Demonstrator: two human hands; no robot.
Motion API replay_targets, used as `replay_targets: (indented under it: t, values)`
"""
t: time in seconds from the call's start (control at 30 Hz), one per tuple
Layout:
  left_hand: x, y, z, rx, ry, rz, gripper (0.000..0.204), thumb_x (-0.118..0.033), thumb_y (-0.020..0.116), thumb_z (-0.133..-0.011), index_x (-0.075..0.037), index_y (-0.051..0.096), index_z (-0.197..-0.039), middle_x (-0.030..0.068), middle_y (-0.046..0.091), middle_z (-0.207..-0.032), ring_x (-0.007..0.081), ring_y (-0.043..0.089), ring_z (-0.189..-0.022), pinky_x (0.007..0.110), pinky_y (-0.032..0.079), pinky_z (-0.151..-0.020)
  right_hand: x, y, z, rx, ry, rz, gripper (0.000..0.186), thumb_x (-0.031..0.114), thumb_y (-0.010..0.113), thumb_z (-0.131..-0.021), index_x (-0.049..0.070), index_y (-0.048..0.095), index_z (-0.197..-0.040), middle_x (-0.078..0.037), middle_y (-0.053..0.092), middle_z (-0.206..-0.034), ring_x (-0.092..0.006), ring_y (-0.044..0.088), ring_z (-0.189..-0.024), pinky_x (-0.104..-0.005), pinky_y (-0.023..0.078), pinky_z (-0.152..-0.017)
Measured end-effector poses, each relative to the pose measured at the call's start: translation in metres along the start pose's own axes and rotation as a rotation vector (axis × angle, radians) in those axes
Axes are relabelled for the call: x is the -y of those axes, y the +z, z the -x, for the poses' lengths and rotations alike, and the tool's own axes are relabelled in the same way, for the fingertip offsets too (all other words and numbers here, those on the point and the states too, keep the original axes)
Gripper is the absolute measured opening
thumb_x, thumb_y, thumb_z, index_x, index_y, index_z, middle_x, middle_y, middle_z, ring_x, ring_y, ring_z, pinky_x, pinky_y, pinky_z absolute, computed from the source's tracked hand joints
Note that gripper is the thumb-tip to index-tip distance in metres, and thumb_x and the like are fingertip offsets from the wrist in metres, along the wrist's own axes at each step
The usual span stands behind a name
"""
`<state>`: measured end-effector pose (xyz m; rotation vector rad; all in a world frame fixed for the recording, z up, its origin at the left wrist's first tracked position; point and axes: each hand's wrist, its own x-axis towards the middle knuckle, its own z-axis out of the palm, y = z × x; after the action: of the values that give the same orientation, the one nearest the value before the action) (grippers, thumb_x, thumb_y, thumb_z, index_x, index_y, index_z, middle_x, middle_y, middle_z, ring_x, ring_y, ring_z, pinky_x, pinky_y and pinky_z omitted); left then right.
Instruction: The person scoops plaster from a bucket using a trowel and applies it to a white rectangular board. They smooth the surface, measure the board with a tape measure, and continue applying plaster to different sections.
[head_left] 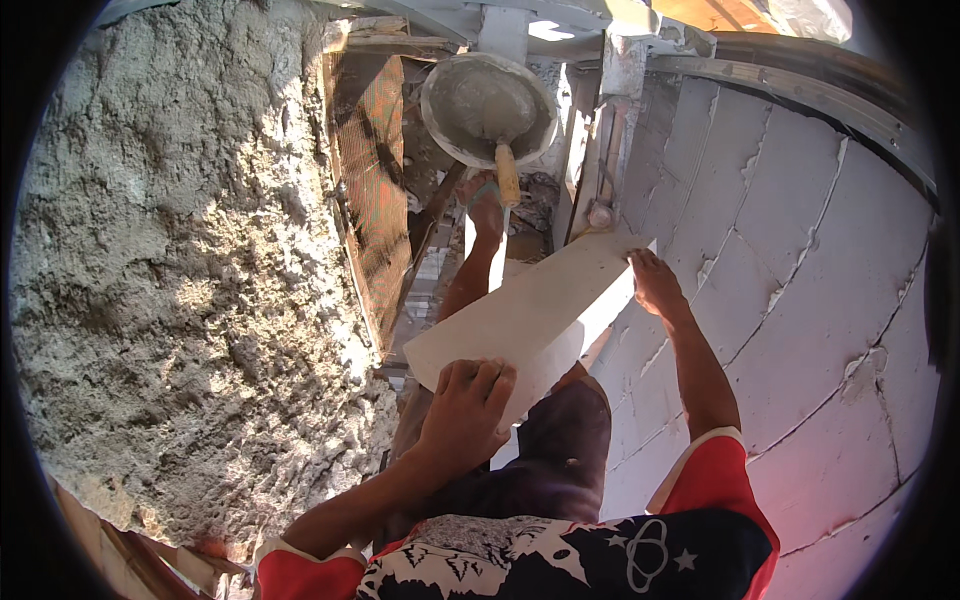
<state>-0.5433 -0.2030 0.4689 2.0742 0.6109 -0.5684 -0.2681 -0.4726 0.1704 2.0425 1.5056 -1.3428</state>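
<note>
A long pale block (520, 310), which looks like lightweight building block, lies slantwise in front of my body, its far end toward the right wall. My left hand (468, 405) grips its near left end, with fingers bent over the edge. At the far right end, my right hand (655, 282) holds the corner, fingers curled around it. Both hands are closed on the block. Beyond it sits a round bowl (432, 112) with grey wet mix inside. A tool's wooden handle (508, 178) leans over the bowl's near rim; its blade is not clearly visible.
Jointed pale blocks form a wall (760, 250) on the right, with mortar squeezed from the seams. A rough, lumpy wall (190, 300) stands close on the left. Between them are a brownish mesh panel (375, 200), a pipe (612, 150) and my foot (484, 210) below the bowl.
</note>
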Motion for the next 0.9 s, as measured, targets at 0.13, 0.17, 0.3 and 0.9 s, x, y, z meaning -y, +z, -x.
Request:
replay_targets:
  t: [0.13,0.17,0.3,0.9]
  values:
    - [0.004,0.007,0.006,0.023,0.01,0.034,0.072,-0.014,0.08,-0.064,0.0,0.055,-0.131,0.0156,0.056,-0.126,0.0355,0.054,-0.115,0.052,0.042,-0.101,0.052,-0.086,-0.068,-0.234,0.083,-0.163,0.035,0.008,0.063,-0.092,0.004,0.061,-0.127,-0.019,0.058,-0.134,-0.0346,0.058,-0.124,-0.0434,0.052,-0.1]
    - [0.005,0.009,0.008,0.027,0.016,0.041,0.073,-0.014,0.08,-0.064,-0.001,0.055,-0.131,0.0154,0.056,-0.126,0.0352,0.054,-0.116,0.052,0.042,-0.101,0.092,-0.107,-0.097,-0.307,-0.001,-0.091,0.025,0.012,0.063,-0.095,0.002,0.063,-0.118,-0.02,0.063,-0.125,-0.0377,0.064,-0.11,-0.046,0.054,-0.093]
    - [0.009,0.003,0.003,0.04,0.043,0.047,0.075,-0.017,0.082,-0.064,-0.001,0.054,-0.132,0.0146,0.056,-0.127,0.0342,0.053,-0.117,0.051,0.041,-0.101,0.202,-0.098,-0.199,-0.486,0.256,-0.581,0.049,0.038,0.063,-0.099,-0.003,0.05,-0.122,-0.033,0.068,-0.102,-0.052,0.067,-0.097,-0.0554,0.055,-0.083]
    - [0.019,-0.005,-0.003,0.05,0.06,0.036,0.051,-0.015,0.068,-0.081,-0.004,0.052,-0.128,0.0142,0.055,-0.127,0.0313,0.052,-0.12,0.046,0.042,-0.102,0.155,-0.132,-0.214,-0.368,0.076,-0.408,0.05,0.022,0.066,-0.093,0.006,0.052,-0.138,-0.024,0.071,-0.1,-0.0433,0.069,-0.095,-0.052,0.055,-0.08]
